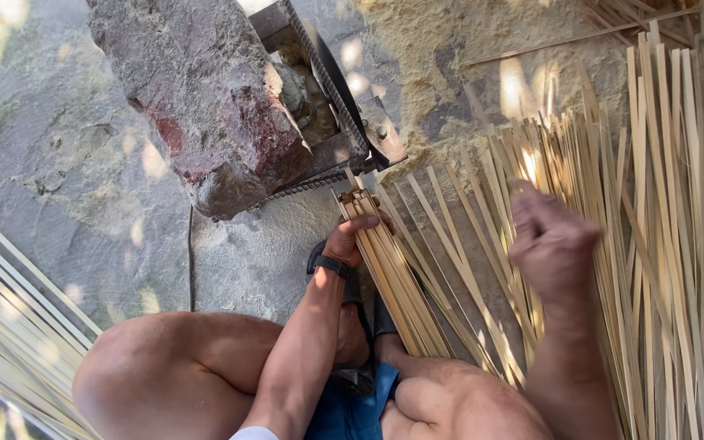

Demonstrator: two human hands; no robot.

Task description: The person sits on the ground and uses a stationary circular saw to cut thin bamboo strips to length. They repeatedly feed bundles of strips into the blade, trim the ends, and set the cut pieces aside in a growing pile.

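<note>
My left hand (354,239) grips a bundle of pale bamboo strips (393,277), whose far ends rest against a metal frame (344,122) held down by a big reddish stone (205,106). A dark band sits on that wrist. My right hand (552,240), blurred, hovers with fingers curled over a loose spread of bamboo strips (662,228) on the ground at the right; whether it holds a strip is unclear. My bare knees and blue shorts fill the bottom of the view.
More long bamboo strips (10,326) lie at the lower left. Grey stone paving (59,163) covers the left, and a sandy patch (450,49) lies behind the metal frame.
</note>
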